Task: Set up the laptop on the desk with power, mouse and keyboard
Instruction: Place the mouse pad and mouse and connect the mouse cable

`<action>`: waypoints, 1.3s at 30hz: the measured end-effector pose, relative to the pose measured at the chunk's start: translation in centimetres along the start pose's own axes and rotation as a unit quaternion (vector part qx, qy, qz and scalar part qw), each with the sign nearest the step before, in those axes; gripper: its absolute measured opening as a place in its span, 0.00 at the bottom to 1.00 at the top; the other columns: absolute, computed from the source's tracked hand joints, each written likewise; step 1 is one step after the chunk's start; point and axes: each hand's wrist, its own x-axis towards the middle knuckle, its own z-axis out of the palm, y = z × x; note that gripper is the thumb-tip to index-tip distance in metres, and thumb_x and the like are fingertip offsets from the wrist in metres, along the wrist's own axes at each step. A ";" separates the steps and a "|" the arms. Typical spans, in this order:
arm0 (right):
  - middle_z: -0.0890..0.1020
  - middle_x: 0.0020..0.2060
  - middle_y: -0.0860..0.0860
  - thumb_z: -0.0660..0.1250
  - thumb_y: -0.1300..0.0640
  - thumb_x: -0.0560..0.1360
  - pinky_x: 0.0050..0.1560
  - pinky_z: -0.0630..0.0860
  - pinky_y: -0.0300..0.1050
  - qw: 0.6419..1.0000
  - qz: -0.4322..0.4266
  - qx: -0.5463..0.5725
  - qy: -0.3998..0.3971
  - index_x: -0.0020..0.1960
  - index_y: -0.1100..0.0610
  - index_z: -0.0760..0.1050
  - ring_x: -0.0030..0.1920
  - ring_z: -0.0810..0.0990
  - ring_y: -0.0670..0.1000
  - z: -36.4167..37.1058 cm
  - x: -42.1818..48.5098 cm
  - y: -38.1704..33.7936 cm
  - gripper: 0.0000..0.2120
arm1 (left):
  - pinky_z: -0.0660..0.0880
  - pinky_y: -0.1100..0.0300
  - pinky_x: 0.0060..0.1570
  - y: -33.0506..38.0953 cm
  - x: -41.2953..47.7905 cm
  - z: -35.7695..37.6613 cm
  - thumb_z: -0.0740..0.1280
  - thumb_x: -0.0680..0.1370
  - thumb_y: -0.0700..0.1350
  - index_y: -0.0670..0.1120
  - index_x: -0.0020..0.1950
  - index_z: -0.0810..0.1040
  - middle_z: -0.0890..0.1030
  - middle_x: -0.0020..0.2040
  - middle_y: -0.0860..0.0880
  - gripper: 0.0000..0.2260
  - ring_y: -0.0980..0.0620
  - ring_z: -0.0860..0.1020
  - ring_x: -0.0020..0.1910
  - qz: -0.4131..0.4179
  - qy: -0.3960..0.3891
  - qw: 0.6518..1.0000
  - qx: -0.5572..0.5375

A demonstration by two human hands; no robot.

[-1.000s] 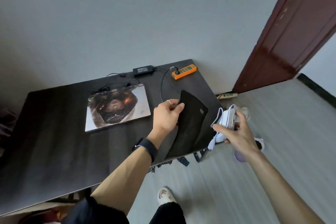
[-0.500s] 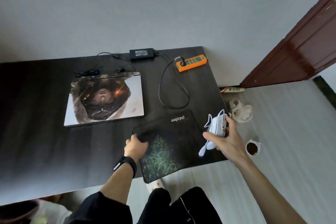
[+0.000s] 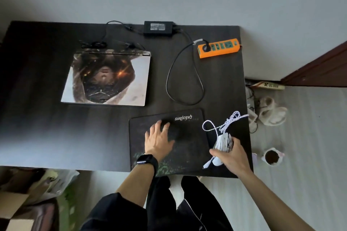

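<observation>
A closed laptop with a picture on its lid lies on the dark desk. Behind it sits the black power brick, its cable looping to an orange power strip. A black mouse pad lies flat at the desk's front right. My left hand presses flat on the pad with spread fingers. My right hand grips a white mouse just right of the pad; its white braided cable coils above it. No keyboard is in view.
The desk stands against a grey wall. On the floor to the right are pale slippers, a small cup of dark stuff and a brown door. A cardboard box and bags sit at lower left.
The mouse pad went from held upright in my left hand to lying flat on the desk. My left hand moved onto its middle. My right hand brought the mouse down to the desk.
</observation>
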 end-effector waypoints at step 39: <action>0.81 0.51 0.44 0.80 0.41 0.57 0.49 0.77 0.39 0.994 -0.058 0.087 0.028 0.60 0.45 0.69 0.51 0.81 0.43 -5.1 2.5 3.7 0.36 | 0.74 0.38 0.51 10.0 7.4 2.2 0.61 0.81 0.39 0.57 0.70 0.67 0.67 0.63 0.49 0.20 0.43 0.66 0.61 0.027 0.072 0.995 0.070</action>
